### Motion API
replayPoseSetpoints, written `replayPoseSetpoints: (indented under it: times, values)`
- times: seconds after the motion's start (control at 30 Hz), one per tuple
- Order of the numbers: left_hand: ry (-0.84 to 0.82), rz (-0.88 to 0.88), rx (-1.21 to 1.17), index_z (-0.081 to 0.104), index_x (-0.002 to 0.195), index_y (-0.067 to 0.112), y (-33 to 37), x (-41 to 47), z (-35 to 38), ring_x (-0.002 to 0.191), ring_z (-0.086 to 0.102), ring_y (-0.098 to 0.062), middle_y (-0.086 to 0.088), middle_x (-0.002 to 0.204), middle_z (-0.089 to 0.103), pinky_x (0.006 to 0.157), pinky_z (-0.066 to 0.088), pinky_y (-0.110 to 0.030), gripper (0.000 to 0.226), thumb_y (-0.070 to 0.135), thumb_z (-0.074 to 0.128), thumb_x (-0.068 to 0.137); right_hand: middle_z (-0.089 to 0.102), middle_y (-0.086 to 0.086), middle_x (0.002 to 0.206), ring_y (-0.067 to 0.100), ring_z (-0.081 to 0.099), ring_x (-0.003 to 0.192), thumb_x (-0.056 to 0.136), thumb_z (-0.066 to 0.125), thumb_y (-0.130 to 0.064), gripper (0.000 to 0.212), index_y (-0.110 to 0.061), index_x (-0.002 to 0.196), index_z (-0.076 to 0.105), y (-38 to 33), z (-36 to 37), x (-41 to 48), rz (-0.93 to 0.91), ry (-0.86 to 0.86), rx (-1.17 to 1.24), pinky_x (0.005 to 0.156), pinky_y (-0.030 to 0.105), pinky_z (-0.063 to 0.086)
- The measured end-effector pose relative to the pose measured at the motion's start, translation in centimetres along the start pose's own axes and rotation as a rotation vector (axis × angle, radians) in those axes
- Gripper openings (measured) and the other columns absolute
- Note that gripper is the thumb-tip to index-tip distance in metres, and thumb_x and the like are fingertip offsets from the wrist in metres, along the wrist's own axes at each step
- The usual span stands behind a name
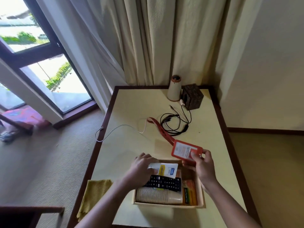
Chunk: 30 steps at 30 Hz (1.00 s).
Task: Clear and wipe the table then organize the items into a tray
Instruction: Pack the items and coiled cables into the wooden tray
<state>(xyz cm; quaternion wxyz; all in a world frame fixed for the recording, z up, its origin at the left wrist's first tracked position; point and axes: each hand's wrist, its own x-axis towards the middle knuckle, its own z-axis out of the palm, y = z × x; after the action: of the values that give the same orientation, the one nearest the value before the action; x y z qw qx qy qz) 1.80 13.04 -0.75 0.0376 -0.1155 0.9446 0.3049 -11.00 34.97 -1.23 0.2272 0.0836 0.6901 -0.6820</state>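
The right hand (201, 163) is lifted over the far right corner of the tray (202, 191), its grip closed on a red card holder (185, 149) whose red strap (162, 129) trails back over the surface (131, 142). The left hand (142, 167) reaches into the tray's far left side, its grip pinching white packets (166, 169). The wooden tray sits near, holding a black remote (164, 182), paper cups (156, 195) and an orange box (190, 191).
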Motion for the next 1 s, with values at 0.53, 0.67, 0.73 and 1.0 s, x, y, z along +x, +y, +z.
replayPoseSetpoints:
  times: [0.53, 0.67, 0.73, 1.0]
  values:
    - [0.048, 0.284, 0.443, 0.069, 0.129, 0.024, -1.3, -1.4, 4.0, 0.117, 0.057, -0.019, 0.003, 0.127, 0.064, 0.099, 0.053, -0.040, 0.044, 0.037, 0.073, 0.088, 0.067, 0.001, 0.114, 0.018, 0.073, 0.095, 0.102, 0.055, -0.038, 0.024, -0.027, 0.119, 0.043, 0.9, 0.4, -0.3, -0.123, -0.020, -0.403, 0.067, 0.024, 0.060]
    - [-0.034, 0.294, 0.460, 0.060, 0.141, 0.026, -1.2, -0.5, 2.7, 0.132, 0.047, -0.021, 0.003, 0.143, 0.055, 0.113, 0.038, -0.042, 0.043, 0.024, 0.059, 0.098, 0.068, 0.001, 0.112, 0.019, 0.074, 0.094, 0.102, 0.056, -0.038, 0.023, -0.028, 0.118, 0.045, 0.9, 0.4, -0.2, -0.105, -0.024, -0.360, 0.067, 0.027, 0.062]
    - [-0.058, 0.281, 0.393, 0.056, 0.145, 0.028, -0.8, -0.4, 1.8, 0.132, 0.049, -0.018, 0.005, 0.143, 0.057, 0.113, 0.039, -0.037, 0.047, 0.020, 0.059, 0.099, 0.069, 0.004, 0.112, 0.021, 0.073, 0.095, 0.101, 0.059, -0.034, 0.019, -0.028, 0.116, 0.048, 0.5, 0.4, -0.2, -0.063, -0.046, -0.299, 0.072, 0.034, 0.064]
    - [0.089, -0.129, -0.525, 0.058, 0.133, 0.021, 5.3, 2.6, -4.2, 0.094, 0.070, -0.008, 0.008, 0.111, 0.070, 0.072, 0.058, -0.024, 0.040, 0.043, 0.062, 0.100, 0.076, 0.010, 0.099, 0.026, 0.075, 0.082, 0.099, 0.060, -0.016, 0.012, -0.017, 0.111, 0.061, -7.7, 1.8, -1.9, -0.130, -0.262, -0.207, 0.072, 0.037, 0.059]
